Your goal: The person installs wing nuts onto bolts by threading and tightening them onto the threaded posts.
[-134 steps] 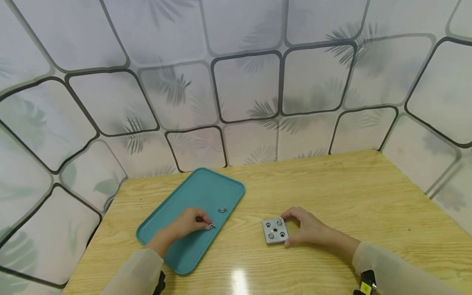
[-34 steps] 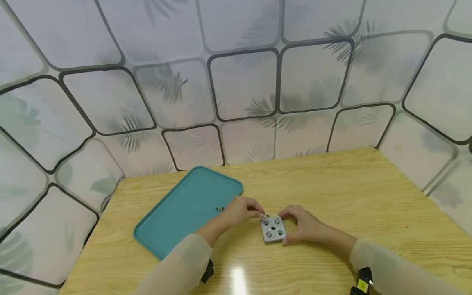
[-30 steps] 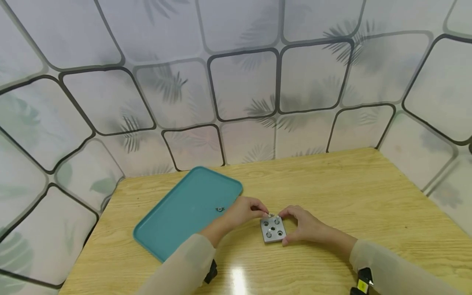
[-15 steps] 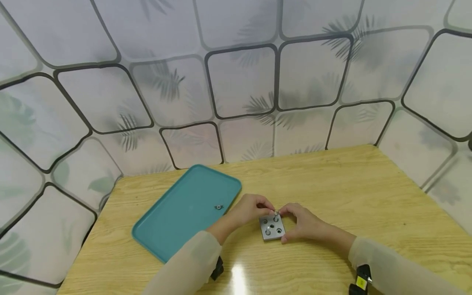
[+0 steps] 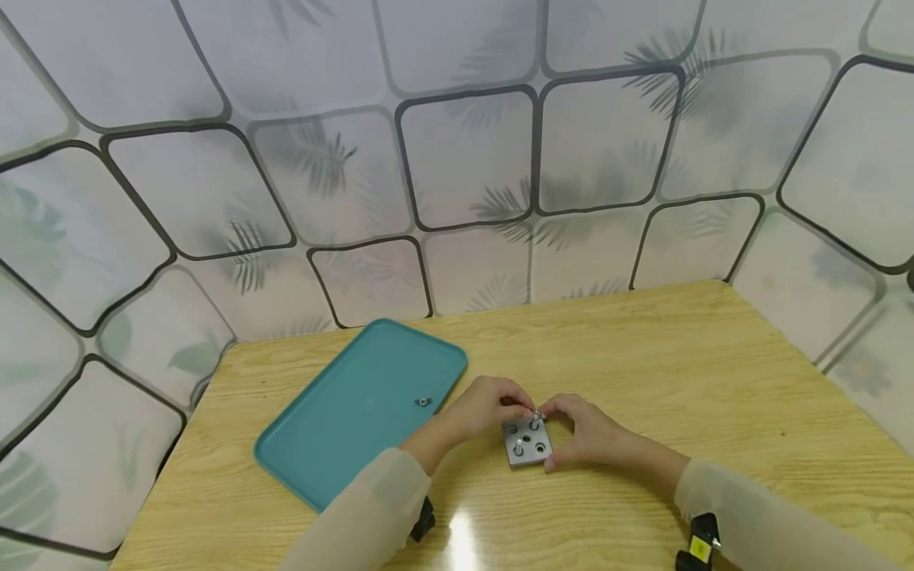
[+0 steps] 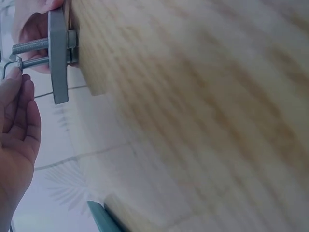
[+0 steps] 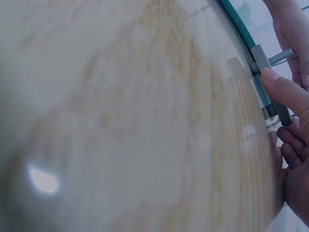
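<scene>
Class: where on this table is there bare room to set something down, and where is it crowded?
Bare wood lies right of the right hand and behind both hands to the wall. The tray holds only a nut. It is crowded where both hands meet at the plate.

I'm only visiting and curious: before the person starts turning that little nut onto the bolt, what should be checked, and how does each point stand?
1. Left hand fingers pinch the nut: ok.
2. Nut sits at the tip of the far bolt: ok.
3. Right hand steadies the metal plate: ok.
4. Plate lies flat on the wooden table: ok.
5. Nut square to the thread: cannot tell.
6. Spare nut waits in the teal tray: ok.
</scene>
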